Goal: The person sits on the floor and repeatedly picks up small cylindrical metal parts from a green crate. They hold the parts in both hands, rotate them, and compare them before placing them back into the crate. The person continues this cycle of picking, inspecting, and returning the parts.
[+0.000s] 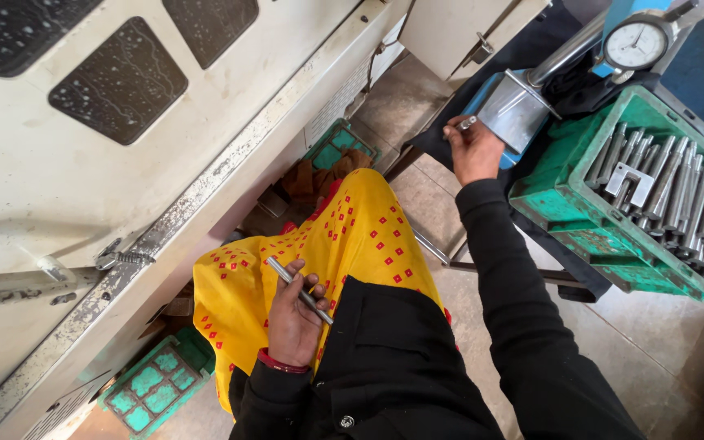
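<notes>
My left hand [293, 318] rests on my lap over yellow patterned cloth [352, 236] and holds a slim metal rod [299, 290] that lies across the fingers. My right hand [473, 149] reaches out to a shiny metal gauge block [515, 110] on a stand and pinches a small metal pin [466, 124] at the block's left edge. A round dial gauge [635, 45] sits above the block on a slanted steel post. Both sleeves are black.
A green plastic crate [580, 208] with several metal rods stands at the right, a small bracket on top of them. A large white machine housing [124, 163] fills the left. Two more green crates [155, 387] sit on the floor beside it.
</notes>
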